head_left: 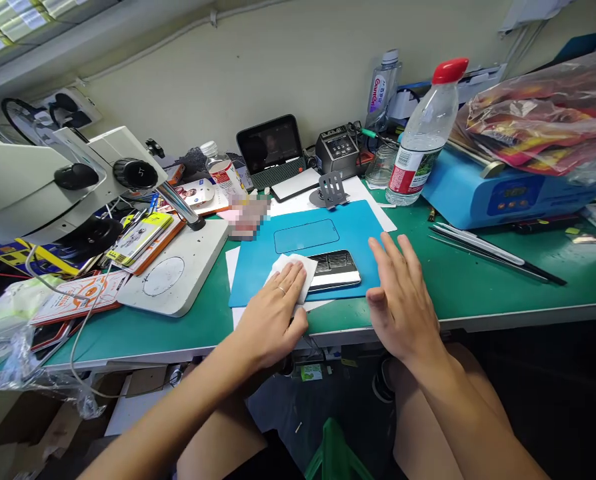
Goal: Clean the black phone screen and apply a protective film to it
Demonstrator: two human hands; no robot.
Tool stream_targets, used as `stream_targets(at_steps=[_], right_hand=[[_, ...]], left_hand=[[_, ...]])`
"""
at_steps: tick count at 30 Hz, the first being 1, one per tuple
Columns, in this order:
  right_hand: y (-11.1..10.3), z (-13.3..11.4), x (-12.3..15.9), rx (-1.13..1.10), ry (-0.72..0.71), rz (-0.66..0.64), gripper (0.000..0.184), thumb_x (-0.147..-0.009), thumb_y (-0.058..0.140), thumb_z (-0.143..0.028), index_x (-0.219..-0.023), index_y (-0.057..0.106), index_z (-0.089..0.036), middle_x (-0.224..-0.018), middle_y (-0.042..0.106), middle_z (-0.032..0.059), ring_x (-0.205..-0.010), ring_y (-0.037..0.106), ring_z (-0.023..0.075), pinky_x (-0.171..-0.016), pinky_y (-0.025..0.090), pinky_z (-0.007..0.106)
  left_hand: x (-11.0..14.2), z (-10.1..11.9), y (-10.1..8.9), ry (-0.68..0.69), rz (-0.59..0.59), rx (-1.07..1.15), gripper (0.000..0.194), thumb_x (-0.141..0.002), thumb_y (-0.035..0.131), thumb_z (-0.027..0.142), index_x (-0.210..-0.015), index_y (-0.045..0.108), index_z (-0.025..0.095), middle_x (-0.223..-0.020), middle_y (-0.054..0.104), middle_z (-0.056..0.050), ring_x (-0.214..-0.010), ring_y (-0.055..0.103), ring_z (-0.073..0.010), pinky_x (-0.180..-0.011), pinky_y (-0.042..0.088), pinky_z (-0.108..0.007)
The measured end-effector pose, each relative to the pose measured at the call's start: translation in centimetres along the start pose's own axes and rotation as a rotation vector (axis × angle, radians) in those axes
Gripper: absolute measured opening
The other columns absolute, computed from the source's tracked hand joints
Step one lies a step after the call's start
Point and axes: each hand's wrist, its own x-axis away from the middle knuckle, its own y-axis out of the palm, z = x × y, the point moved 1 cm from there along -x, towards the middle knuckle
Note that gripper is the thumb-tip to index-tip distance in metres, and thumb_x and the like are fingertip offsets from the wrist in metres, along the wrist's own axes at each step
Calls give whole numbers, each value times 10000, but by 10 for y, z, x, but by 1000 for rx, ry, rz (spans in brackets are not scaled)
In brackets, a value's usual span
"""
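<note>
Left hand [274, 313]: laid flat over the wipe [310, 275], fingers close together and nearly straight; underside hidden, so cannot tell whether pinching or only pressing;
Right hand [405, 313]: raised and wide open, holding nothing; near the phone [338, 268] yet apart from it, so apparently steadying nothing;
Wipe: under the left fingers, over the nearer end of the phone; liable to bunch or slip over the edge if pushed unevenly; could scratch with grit trapped beneath;
Phone: between the hands, partly under the left one, streaked on the dark face; likely to skid toward the right palm under a hard sideways stroke, for want of a brace;
Mat [361, 230]: beneath the phone and left fingers; might creep on the bench [503, 293] if pressed and pushed at once;
Outline [307, 236]: just beyond the left fingertips; could be smudged by an overlong forward stroke;
Tweezers [498, 255]: to the right of the right hand; could be knocked by a careless outward swing.
</note>
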Motion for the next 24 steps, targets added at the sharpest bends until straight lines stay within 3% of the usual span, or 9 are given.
stream_targets(at_steps=[4,8,12,18,24], right_hand=[[0,0,-1,14,-5,-33,1007,-862,-19,-784,-1561,328,-147,-1634,326,151,-1538,178,332,-1159,345,589],[2,-1,-1,35,-14,-23,1015,-863,-8,-785,-1564,321,-130,-1627,330,177,-1536,179,347,-1167,323,605],[2,-1,-1,22,-10,-13,999,-877,-4,-771,-1556,338,-123,-1612,353,191,-1530,196,354,-1162,328,612],[1,-1,-1,35,-32,-17,985,-883,4,-767,-1557,338,-131,-1619,345,180,-1528,205,354,-1144,359,606],[3,-2,-2,49,-34,-10,983,-885,27,-772,-1566,320,-125,-1610,353,199,-1522,211,376,-1143,347,624]], left_hand=[[16,18,11,-151,109,-15,640,-955,361,236,-1551,288,15,-1641,224,-177,-1540,185,-281,-1246,272,-499],[1,21,12,-254,134,-33,596,-978,329,256,-1523,346,15,-1614,300,-198,-1523,247,-299,-1226,307,-512],[-14,23,14,-296,174,-49,598,-975,334,237,-1516,339,-18,-1615,287,-224,-1527,229,-310,-1237,285,-502],[3,26,17,-300,170,-47,598,-983,329,241,-1539,316,19,-1634,257,-187,-1534,209,-288,-1237,296,-495],[-27,16,14,-341,226,-18,554,-991,328,235,-1490,393,5,-1589,360,-213,-1510,284,-315,-1233,310,-499]])
